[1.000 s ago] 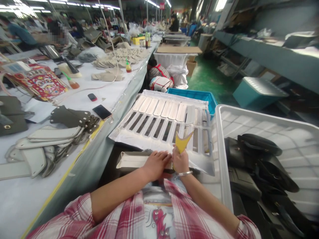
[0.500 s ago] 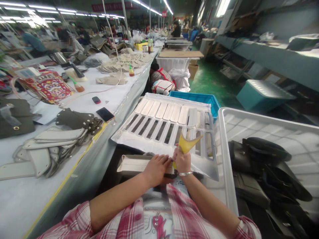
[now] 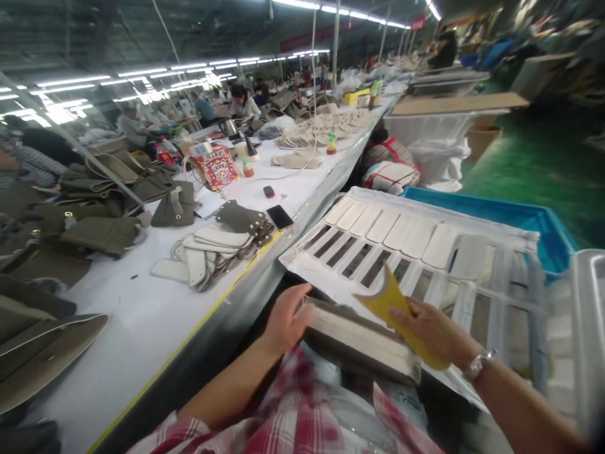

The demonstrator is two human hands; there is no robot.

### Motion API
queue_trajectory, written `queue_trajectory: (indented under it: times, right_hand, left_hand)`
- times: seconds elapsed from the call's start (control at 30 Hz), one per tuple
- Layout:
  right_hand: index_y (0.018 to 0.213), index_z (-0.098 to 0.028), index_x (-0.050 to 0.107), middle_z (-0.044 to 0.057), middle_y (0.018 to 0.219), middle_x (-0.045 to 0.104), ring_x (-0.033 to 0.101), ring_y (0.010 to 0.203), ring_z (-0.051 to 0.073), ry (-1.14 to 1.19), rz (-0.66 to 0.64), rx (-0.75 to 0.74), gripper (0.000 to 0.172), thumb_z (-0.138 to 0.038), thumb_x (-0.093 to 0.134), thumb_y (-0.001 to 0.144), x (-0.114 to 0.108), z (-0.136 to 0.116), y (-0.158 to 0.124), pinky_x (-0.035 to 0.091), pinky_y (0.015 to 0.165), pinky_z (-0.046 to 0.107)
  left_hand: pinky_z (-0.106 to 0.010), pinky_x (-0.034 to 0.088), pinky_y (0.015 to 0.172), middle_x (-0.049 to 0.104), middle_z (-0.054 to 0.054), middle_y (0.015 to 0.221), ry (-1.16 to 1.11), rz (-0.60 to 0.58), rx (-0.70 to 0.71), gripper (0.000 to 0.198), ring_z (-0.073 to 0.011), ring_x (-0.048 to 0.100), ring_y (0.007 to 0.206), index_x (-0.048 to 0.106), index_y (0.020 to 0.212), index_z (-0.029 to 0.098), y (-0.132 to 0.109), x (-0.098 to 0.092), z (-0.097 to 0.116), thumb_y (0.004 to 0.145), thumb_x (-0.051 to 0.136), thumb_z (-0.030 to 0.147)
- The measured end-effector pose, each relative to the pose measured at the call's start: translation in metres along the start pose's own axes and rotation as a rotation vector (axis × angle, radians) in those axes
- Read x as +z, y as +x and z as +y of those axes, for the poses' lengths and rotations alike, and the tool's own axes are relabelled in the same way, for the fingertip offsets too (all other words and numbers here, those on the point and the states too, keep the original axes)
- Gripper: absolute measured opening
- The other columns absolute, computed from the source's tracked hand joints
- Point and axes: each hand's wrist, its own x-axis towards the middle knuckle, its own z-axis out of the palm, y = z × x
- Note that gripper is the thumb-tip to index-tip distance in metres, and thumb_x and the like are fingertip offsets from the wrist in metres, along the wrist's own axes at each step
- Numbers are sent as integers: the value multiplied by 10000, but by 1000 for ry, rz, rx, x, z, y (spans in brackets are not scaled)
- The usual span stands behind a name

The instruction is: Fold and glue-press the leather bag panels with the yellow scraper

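Observation:
Across my lap lies a grey-brown bag part (image 3: pixel 362 340), long and box-like, with a pale strip along its upper face. My left hand (image 3: pixel 286 318) is at its left end, thumb on the near side and fingers toward the far side. My right hand (image 3: pixel 428 331) grips a thin yellow scraper-like sheet (image 3: pixel 390 296) with a notched, concave end, tilted above the bag part. Just beyond, a white slotted rack (image 3: pixel 326 268) carries a row of pale oblong strips (image 3: pixel 399 233).
On the white table (image 3: pixel 123 340) at left lie stacked bag pieces (image 3: pixel 208 249), a phone (image 3: pixel 280 217) and olive bags (image 3: pixel 99 233). A blue crate (image 3: pixel 496 205) stands behind the rack, a white bin (image 3: pixel 588 315) at far right. Other people sit farther back.
The view has turned left. My left hand has moved from the bag part's face to its left end. My right hand has shifted right, and the yellow sheet now tilts left.

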Motion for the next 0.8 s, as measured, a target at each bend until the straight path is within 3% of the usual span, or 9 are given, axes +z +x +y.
queue_trajectory:
  times: [0.03,0.1,0.17,0.23,0.3,0.4,0.57,0.63,0.8]
  right_hand:
    - [812,-177,634,73,666,649,580,502,176,-56,-123,46,394,-517,701,624,2,-3,6,465,422,274]
    - [978,-208,628,73,742,670,585,508,181,-145,-355,134,448,-449,722,613,7,-5,22,448,407,269]
    - [1089,-227,598,70,777,677,584,511,181,-296,-438,123,497,-425,696,643,12,-2,42,428,417,268]
    - [1057,-224,615,63,759,671,582,537,180,-485,-454,40,413,-430,642,700,18,1,63,412,461,270]
    - [901,-214,650,58,693,645,569,558,177,-658,-432,-50,282,-450,549,782,28,1,81,387,502,276]
    - [663,-204,614,53,599,577,526,537,169,-834,-370,-154,360,-483,475,842,54,-5,103,346,523,286]
    - [635,-198,624,50,595,553,491,542,152,-1045,-279,-404,392,-483,476,860,105,-24,133,325,565,288]
    - [625,-183,625,63,611,575,500,575,156,-1086,-303,-535,447,-475,416,891,120,-32,144,329,599,299]
    - [637,-169,637,63,631,608,516,610,153,-1047,-520,-938,523,-472,326,927,141,-40,169,326,677,316]
  left_hand:
    - [-408,330,1041,517,-115,1299,-157,48,-156,469,-225,448,1225,489,1248,158,0,-9,-18,914,334,449]
    - [-401,372,1009,531,-130,1283,-495,24,-367,517,-233,474,1204,489,1241,128,1,-10,-48,920,281,475]
    - [-400,388,992,560,-142,1244,-763,-53,-454,596,-239,514,1159,509,1214,97,2,4,-65,924,200,517]
    - [-396,401,972,619,-131,1149,-867,-81,-482,673,-237,563,1079,557,1149,93,3,20,-69,916,133,561]
    - [-386,413,942,662,-104,1029,-840,-76,-511,710,-233,590,1002,602,1073,107,3,30,-66,902,117,598]
    - [-364,427,891,671,-76,950,-789,-95,-535,718,-223,593,941,625,1028,130,2,29,-62,894,114,617]
    - [-353,448,844,662,-77,993,-825,-116,-539,758,-223,590,936,612,1057,141,0,24,-65,879,66,636]
    - [-367,433,893,653,-77,1040,-795,-111,-553,785,-235,573,998,613,1071,149,-2,26,-69,868,43,650]
    - [-424,374,983,665,-106,1019,-668,-103,-684,907,-273,539,1092,641,1054,127,-15,39,-94,835,-56,663]
